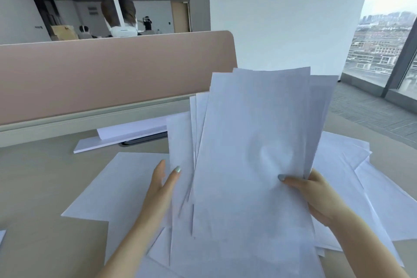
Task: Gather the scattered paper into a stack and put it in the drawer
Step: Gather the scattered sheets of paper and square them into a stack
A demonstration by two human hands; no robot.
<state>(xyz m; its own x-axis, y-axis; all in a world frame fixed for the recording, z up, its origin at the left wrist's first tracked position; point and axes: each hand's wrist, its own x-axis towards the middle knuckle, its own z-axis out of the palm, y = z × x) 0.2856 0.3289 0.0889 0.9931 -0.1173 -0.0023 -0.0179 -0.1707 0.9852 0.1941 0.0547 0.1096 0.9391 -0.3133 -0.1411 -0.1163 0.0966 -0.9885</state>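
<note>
A loose, fanned bundle of white paper sheets stands nearly upright above the desk in front of me. My right hand grips its right edge, thumb pressed on the front sheet. My left hand is at the bundle's left edge with straight fingers, thumb touching the paper. More white sheets lie flat on the beige desk: one to the left under my left hand, several spread to the right. No drawer is in view.
A pink partition screen runs along the desk's back edge. A white flat board with paper lies at its foot. A paper corner shows at the far left. People sit beyond the screen. Windows and carpet lie right.
</note>
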